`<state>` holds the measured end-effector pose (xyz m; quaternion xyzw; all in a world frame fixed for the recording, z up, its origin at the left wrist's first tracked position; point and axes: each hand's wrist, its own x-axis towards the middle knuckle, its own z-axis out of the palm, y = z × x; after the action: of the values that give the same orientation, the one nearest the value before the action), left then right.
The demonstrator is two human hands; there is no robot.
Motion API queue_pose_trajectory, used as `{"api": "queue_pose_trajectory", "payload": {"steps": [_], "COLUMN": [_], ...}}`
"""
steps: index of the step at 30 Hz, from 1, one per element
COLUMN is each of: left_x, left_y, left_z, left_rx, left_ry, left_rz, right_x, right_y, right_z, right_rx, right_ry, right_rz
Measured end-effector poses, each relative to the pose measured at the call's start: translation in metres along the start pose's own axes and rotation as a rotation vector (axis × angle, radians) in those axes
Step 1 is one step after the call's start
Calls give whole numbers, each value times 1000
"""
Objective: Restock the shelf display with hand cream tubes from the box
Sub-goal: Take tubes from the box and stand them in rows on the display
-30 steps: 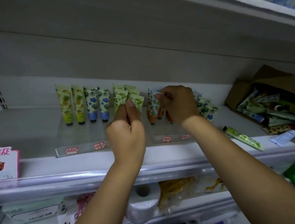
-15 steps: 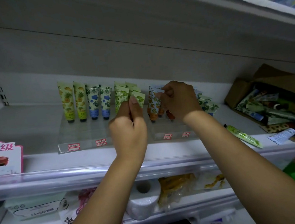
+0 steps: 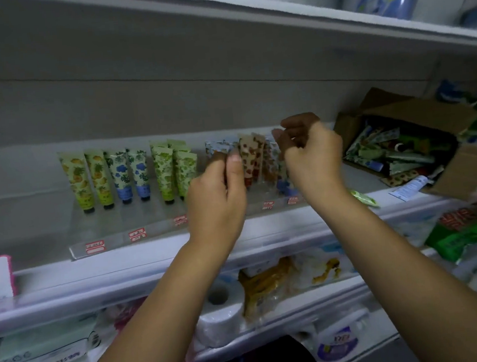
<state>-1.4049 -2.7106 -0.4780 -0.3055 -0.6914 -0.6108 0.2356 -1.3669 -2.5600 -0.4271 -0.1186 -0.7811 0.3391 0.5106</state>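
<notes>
White shop shelf (image 3: 32,216) carries a clear display tray (image 3: 114,220) of hand cream standing caps down: yellow tubes (image 3: 87,179) at far left, then blue tubes (image 3: 128,173), then green tubes (image 3: 173,169). Since a second ago the left hand (image 3: 217,200) has left the green tubes and shifted right to the next group. Its thumb and fingers are closed together on the crimped top of a blue-and-white tube (image 3: 217,146), though blur smears the contact. Just right stand the orange tubes (image 3: 251,158), now let go: the right hand (image 3: 313,159) has lifted off them and drifted right, fingers loosely curled, thumb and forefinger close beside the last tube tops. Whether they pinch anything I cannot tell. I judge the green row settled and the middle group being straightened. A loose green tube (image 3: 362,197) lies near the shelf front. The cardboard box (image 3: 461,167) at far right holds many more, so restocking has a way to go.
</notes>
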Motion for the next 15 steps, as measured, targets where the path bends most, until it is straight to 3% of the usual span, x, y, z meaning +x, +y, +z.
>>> {"api": "queue_pose_trajectory", "payload": {"steps": [2,5,9,11,15], "left_x": [-1,-6,-12,-13,-12], "left_y": [19,44,56,57,55], "left_z": [17,48,103,133,187], "left_rx": [-54,-218,-350,-283,-4], "left_ry": [-97,-273,-478,-546,-656], "left_rz": [24,-47,-280,-323,-404], "right_x": [0,3,2,-3,-2], "right_y": [13,46,107,131,159], "right_z": [-28,-70,-115,-132,-163], "right_rx": [-17,-109,-298,-337,-322], "right_ry": [112,145,-101,-191,-186], "right_rz": [30,114,270,328,405]}}
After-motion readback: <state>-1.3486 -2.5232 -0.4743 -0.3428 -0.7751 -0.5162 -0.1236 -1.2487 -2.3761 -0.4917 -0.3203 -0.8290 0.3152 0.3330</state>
